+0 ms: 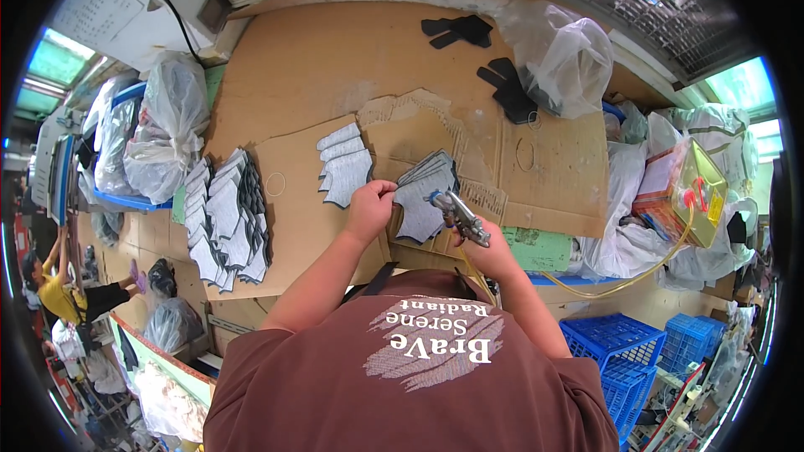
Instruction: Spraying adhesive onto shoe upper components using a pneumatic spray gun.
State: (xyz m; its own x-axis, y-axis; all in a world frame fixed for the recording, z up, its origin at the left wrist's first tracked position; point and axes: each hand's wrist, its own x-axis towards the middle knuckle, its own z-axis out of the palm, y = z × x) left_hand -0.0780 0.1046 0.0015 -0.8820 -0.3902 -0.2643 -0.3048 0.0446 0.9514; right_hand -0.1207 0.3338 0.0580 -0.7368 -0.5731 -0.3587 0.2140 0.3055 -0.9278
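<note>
Now, left hand (369,211): I'm holding my fingertips close together at the left edge of the grey fabric pieces (413,211); whether they're gripping, I can't tell.
Right hand (492,256): I'm gripping a metal spray gun (462,221) over them.
Grey fabric pieces: they're lying fanned on brown cardboard (301,192).

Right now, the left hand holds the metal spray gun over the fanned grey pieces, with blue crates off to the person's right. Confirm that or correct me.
Wrong hand: the head view shows the right hand holding the metal spray gun over the fanned grey pieces. The blue crates are indeed to the person's right.
</note>
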